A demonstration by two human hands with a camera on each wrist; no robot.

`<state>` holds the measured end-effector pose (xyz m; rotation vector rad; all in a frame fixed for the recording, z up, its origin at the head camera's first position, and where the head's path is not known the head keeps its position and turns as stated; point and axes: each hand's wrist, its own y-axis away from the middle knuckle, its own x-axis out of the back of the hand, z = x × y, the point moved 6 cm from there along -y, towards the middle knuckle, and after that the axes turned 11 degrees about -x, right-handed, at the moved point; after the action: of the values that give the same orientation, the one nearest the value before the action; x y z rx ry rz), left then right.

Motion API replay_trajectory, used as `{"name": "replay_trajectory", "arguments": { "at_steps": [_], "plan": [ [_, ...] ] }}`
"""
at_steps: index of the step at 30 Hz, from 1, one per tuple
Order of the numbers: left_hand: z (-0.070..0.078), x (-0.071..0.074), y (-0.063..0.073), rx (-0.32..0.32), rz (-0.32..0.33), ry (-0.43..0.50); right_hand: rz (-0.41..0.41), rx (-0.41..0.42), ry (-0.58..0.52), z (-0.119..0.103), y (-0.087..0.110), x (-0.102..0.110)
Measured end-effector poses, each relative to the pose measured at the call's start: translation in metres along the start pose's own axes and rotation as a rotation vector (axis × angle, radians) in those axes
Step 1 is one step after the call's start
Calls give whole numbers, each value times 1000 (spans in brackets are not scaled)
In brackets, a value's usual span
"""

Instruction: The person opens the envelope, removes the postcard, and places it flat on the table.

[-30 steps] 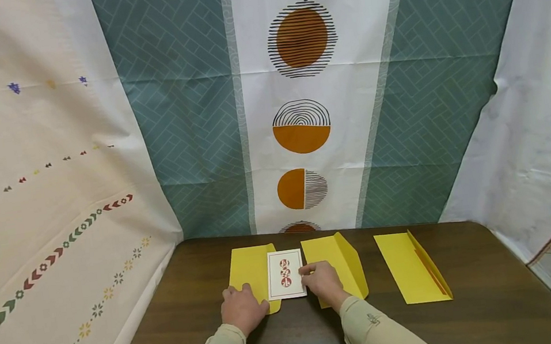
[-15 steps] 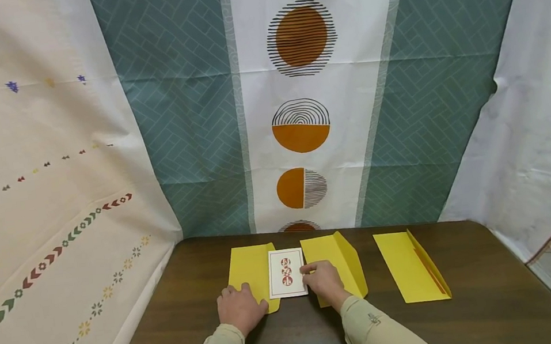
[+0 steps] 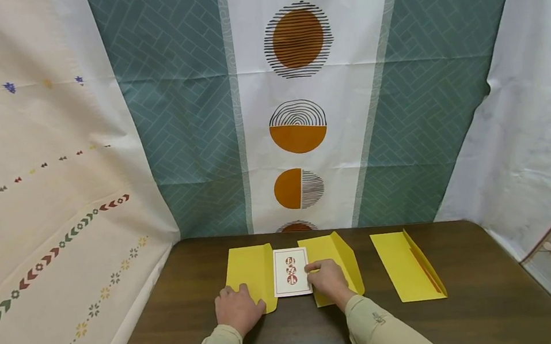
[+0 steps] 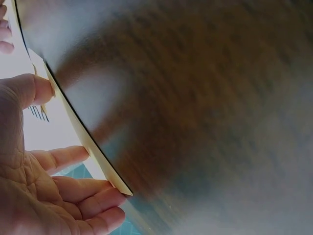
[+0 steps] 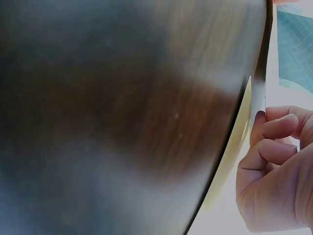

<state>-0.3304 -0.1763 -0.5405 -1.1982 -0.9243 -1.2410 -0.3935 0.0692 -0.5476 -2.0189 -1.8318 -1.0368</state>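
A white card (image 3: 291, 273) with a thin border and red round characters lies between two yellow envelopes in the head view. My right hand (image 3: 329, 281) pinches the card's right edge, above the middle yellow envelope (image 3: 323, 250); in the right wrist view the fingers (image 5: 274, 152) are curled at a thin edge. The left hand (image 3: 239, 309) rests with spread fingers on the near part of the left yellow envelope (image 3: 250, 265). In the left wrist view its fingertips (image 4: 110, 196) touch that envelope's edge.
To the right lies a third yellow envelope (image 3: 405, 268), its flap raised and an orange-red strip showing inside. All sit on a dark wooden table (image 3: 186, 288). Behind it hangs a patterned curtain (image 3: 199, 147); pale cloths flank both sides.
The right hand and the card have shifted slightly to the right, so the card no longer overlaps the left envelope as much. The left hand stays on its envelope.
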Motion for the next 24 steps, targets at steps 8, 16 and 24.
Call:
{"name": "replay_trajectory", "arguments": {
  "at_steps": [8, 16, 24],
  "plan": [
    [-2, -2, -2, -4, 0, 6, 22, 7, 1, 7, -1, 10],
    [-4, 1, -2, -11, -1, 13, 38, 21, 8, 8, -1, 14],
    [-1, -3, -2, -5, -45, 9, 9, 29, 5, 4, 4, -1]
  ]
}}
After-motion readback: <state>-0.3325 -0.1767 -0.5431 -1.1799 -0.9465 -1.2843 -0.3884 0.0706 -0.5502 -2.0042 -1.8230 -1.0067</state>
